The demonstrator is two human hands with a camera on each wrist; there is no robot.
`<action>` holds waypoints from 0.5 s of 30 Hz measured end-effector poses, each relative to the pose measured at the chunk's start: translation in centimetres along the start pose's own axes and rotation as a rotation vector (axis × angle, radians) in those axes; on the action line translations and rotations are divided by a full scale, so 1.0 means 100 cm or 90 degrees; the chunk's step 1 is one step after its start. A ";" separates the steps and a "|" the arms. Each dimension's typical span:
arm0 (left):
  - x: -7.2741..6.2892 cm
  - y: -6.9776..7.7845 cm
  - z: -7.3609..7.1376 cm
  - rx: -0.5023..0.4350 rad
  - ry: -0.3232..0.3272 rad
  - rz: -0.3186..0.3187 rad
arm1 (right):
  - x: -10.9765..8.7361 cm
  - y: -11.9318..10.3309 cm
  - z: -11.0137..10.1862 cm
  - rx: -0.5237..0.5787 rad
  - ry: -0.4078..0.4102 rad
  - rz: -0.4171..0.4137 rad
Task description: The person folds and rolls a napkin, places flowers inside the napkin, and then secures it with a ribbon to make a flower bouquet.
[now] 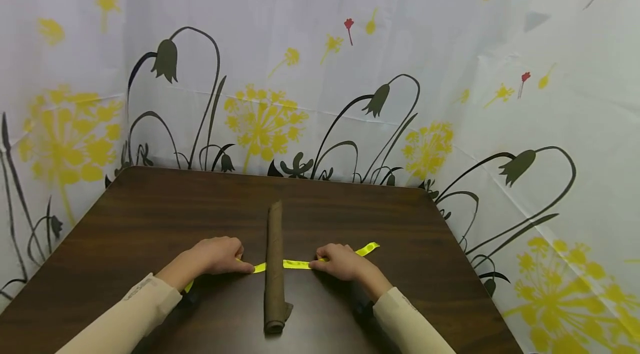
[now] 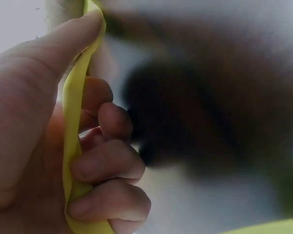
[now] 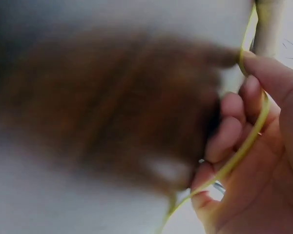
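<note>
A brown roll of cloth-like sheet [image 1: 274, 276] lies lengthwise on the dark wooden table [image 1: 350, 204], with a small loose corner near its closer end. A bright yellow ribbon [image 1: 297, 264] comes out on both sides of it; the stretch in between is hidden by the roll. To the left of the roll, my left hand [image 1: 217, 255] pinches the ribbon, which also runs across the palm beneath curled fingers in the left wrist view. On the other side my right hand [image 1: 340, 261] pinches it between thumb and fingers, and a tail of ribbon [image 1: 368, 249] sticks out beyond.
Behind the table and along its right side hangs a white curtain [image 1: 300, 9] printed with flowers. The table's far edge [image 1: 320, 179] meets this curtain. Blurred dark shapes fill much of both wrist views.
</note>
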State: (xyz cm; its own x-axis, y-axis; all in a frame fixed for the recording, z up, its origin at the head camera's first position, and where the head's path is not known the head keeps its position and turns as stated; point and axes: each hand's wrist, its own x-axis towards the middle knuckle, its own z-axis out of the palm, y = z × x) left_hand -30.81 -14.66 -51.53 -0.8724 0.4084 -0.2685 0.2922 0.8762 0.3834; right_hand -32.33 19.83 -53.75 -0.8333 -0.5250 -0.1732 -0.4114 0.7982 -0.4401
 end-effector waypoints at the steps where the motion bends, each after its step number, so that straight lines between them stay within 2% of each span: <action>1: -0.005 0.003 0.001 0.004 0.006 0.003 | -0.001 -0.001 -0.002 -0.002 -0.007 0.001; 4: -0.014 0.008 0.006 0.009 0.019 0.012 | -0.004 -0.003 -0.008 0.010 -0.041 0.000; 7: -0.018 0.006 0.010 -0.012 0.025 0.034 | -0.008 -0.004 -0.012 0.067 -0.093 0.001; 9: -0.020 -0.001 0.009 -0.063 0.012 0.056 | -0.011 -0.006 -0.014 0.110 -0.126 0.004; 11: -0.023 -0.010 0.006 -0.121 -0.021 0.098 | -0.014 -0.007 -0.015 0.148 -0.149 0.012; 15: -0.037 -0.030 -0.001 -0.242 -0.081 0.149 | -0.024 -0.002 -0.021 0.190 -0.156 0.032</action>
State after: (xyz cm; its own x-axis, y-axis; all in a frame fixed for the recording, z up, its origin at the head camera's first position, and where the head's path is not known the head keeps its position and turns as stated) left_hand -28.55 -18.83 -51.58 -0.7376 0.6336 -0.2336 0.2902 0.6098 0.7375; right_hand -31.06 21.55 -51.36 -0.7220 -0.5708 -0.3909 -0.2159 0.7228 -0.6565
